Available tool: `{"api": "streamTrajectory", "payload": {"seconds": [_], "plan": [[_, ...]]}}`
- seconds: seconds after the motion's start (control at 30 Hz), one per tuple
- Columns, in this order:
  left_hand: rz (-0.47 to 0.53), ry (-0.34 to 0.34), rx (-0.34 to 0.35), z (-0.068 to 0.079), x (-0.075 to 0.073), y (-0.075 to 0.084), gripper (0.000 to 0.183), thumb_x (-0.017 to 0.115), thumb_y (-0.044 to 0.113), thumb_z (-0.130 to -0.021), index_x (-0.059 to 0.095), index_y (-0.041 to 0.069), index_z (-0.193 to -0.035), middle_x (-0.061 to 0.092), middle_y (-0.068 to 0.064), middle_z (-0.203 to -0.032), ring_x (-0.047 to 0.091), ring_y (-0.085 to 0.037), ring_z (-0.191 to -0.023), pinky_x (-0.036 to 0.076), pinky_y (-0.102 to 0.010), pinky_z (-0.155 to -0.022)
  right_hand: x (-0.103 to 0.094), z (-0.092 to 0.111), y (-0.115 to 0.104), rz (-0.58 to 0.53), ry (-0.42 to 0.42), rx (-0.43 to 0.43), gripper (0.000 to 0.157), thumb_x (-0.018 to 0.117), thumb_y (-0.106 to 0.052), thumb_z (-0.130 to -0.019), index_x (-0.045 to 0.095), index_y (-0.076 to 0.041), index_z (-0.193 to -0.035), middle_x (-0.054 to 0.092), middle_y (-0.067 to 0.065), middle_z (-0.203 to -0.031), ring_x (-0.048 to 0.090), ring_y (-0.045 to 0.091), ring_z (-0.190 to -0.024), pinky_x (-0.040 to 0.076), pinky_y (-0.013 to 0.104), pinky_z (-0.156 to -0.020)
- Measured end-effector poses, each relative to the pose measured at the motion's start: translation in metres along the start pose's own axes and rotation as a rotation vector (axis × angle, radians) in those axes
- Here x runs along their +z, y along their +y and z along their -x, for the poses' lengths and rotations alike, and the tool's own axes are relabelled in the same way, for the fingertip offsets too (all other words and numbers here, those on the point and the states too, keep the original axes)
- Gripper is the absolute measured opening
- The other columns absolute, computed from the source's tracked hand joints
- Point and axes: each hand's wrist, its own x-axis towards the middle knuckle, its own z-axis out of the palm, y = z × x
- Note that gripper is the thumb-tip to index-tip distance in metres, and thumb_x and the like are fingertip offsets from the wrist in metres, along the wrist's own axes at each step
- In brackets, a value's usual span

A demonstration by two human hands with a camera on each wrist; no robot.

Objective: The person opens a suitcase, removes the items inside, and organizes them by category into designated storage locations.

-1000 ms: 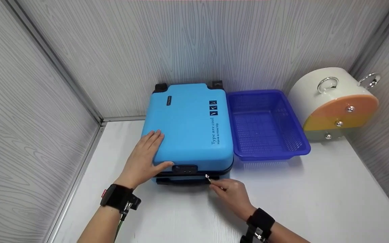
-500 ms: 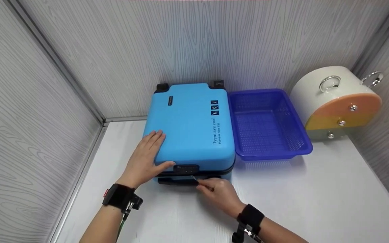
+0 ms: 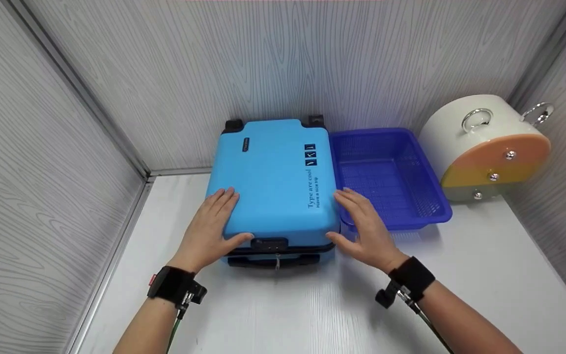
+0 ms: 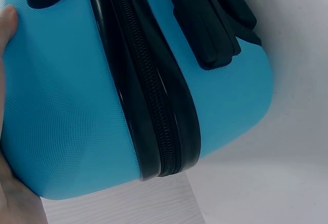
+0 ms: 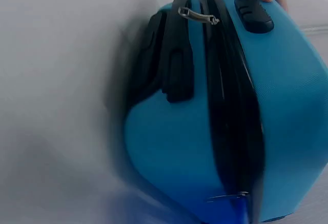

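Two hands rest on a small blue hard-shell suitcase (image 3: 274, 184) that lies flat on the white tabletop (image 3: 312, 314), its wheels toward the back wall. Head view: the left hand (image 3: 212, 228) lies on the near-left corner of the lid, fingers straight and slightly apart, thumb beside the black combination lock (image 3: 268, 243). The right hand (image 3: 365, 227) mirrors it at the near-right corner, fingers extended along the lid's edge, thumb at the front rim. A metal zipper pull (image 3: 277, 260) hangs free below the lock, over the black carry handle (image 3: 268, 261). Right of the suitcase, just beside it, sits a blue mesh basket (image 3: 433, 194); farther right stands a white drum-shaped box (image 3: 482, 147) with ring pulls.

Left wrist view: the closed zipper track (image 4: 148, 96) runs round the suitcase corner, a detail the head view cannot resolve; only a fingertip and palm edge show.

Right wrist view, blurred: the pull (image 5: 199, 16) lies near the lock (image 5: 253, 13), and the seam looks fully closed, though the blur leaves this uncertain.

Judgement: any handling of the lid is best done with even pressure from both palms at the corners, so the shell stays square on the tabletop.
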Motion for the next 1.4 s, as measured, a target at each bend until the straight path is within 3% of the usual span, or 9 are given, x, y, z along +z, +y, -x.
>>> {"api": "streamTrajectory", "payload": {"seconds": [0.13, 0.27, 0.63, 0.8, 0.9, 0.97, 1.07, 1.23, 1.4], "plan": [[0.009, -0.007, -0.004, -0.001, 0.0, 0.0, 0.096, 0.06, 0.068, -0.094, 0.028, 0.009, -0.162, 0.027, -0.008, -0.167, 0.016, -0.024, -0.156, 0.012, -0.043, -0.125, 0.005, -0.032, -0.004, 0.109, -0.226, -0.123, 0.102, 0.074, -0.061, -0.088, 0.025, -0.013, -0.164, 0.024, 0.008, -0.168, 0.015, 0.029, -0.156, 0.013, 0.049, -0.125], [0.019, -0.004, -0.007, -0.001, 0.0, 0.0, 0.096, 0.06, 0.068, -0.093, 0.028, 0.009, -0.162, 0.027, -0.007, -0.167, 0.015, -0.024, -0.156, 0.012, -0.044, -0.125, 0.016, -0.052, -0.007, 0.168, -0.33, -0.197, 0.109, 0.07, -0.071, -0.085, 0.023, -0.014, -0.165, 0.019, 0.009, -0.17, 0.011, 0.028, -0.156, 0.008, 0.047, -0.125], [-0.006, 0.046, -0.047, 0.007, 0.003, 0.004, 0.095, 0.062, 0.066, -0.093, 0.03, 0.008, -0.162, 0.027, -0.009, -0.167, 0.017, -0.025, -0.155, 0.012, -0.042, -0.125, 0.027, -0.062, -0.009, 0.254, -0.333, -0.247, 0.1, 0.073, -0.067, -0.085, 0.039, -0.009, -0.159, 0.038, 0.011, -0.162, 0.029, 0.029, -0.152, 0.014, 0.045, -0.125], [0.031, 0.288, -0.048, 0.023, 0.022, 0.023, 0.077, 0.068, 0.047, -0.098, 0.042, 0.004, -0.156, 0.037, -0.014, -0.161, 0.026, -0.031, -0.152, 0.017, -0.044, -0.124, 0.028, -0.06, -0.008, 0.242, -0.299, -0.258, 0.098, 0.075, -0.064, -0.084, 0.041, -0.008, -0.157, 0.04, 0.012, -0.16, 0.031, 0.03, -0.15, 0.015, 0.046, -0.124], [0.05, 0.485, 0.052, 0.038, 0.04, 0.036, 0.05, 0.071, 0.027, -0.095, 0.061, 0.004, -0.138, 0.057, -0.014, -0.142, 0.049, -0.032, -0.134, 0.036, -0.044, -0.114, 0.028, -0.059, -0.008, 0.239, -0.29, -0.268, 0.097, 0.076, -0.062, -0.085, 0.042, -0.007, -0.157, 0.041, 0.013, -0.16, 0.032, 0.031, -0.15, 0.016, 0.046, -0.124], [0.05, 0.544, 0.112, 0.048, 0.052, 0.046, 0.031, 0.072, 0.02, -0.091, 0.071, 0.008, -0.12, 0.067, -0.006, -0.12, 0.061, -0.026, -0.113, 0.048, -0.039, -0.098, 0.028, -0.058, -0.008, 0.242, -0.288, -0.269, 0.096, 0.075, -0.062, -0.086, 0.042, -0.007, -0.157, 0.041, 0.014, -0.159, 0.033, 0.032, -0.149, 0.016, 0.046, -0.124], [0.05, 0.451, 0.084, 0.06, 0.07, 0.062, 0.016, 0.074, 0.026, -0.092, 0.076, 0.015, -0.104, 0.068, 0.006, -0.097, 0.061, -0.014, -0.089, 0.053, -0.031, -0.074, 0.028, -0.058, -0.007, 0.245, -0.279, -0.264, 0.095, 0.076, -0.061, -0.085, 0.043, -0.007, -0.156, 0.042, 0.013, -0.159, 0.034, 0.031, -0.149, 0.017, 0.046, -0.124], [0.066, 0.189, -0.171, 0.06, 0.092, 0.083, 0.034, 0.075, 0.045, -0.093, 0.079, 0.016, -0.111, 0.068, 0.005, -0.097, 0.062, -0.013, -0.087, 0.055, -0.033, -0.069, 0.029, -0.059, -0.007, 0.246, -0.264, -0.254, 0.094, 0.076, -0.06, -0.085, 0.044, -0.007, -0.156, 0.043, 0.012, -0.158, 0.034, 0.03, -0.149, 0.018, 0.046, -0.124], [0.023, 0.201, -0.226, 0.053, 0.104, 0.094, 0.031, 0.079, 0.044, -0.089, 0.081, 0.017, -0.104, 0.069, 0.003, -0.095, 0.063, -0.017, -0.086, 0.056, -0.035, -0.07, 0.031, -0.058, -0.009, 0.241, -0.279, -0.239, 0.094, 0.073, -0.062, -0.087, 0.043, -0.007, -0.156, 0.042, 0.011, -0.159, 0.031, 0.028, -0.151, 0.015, 0.045, -0.125]]}}
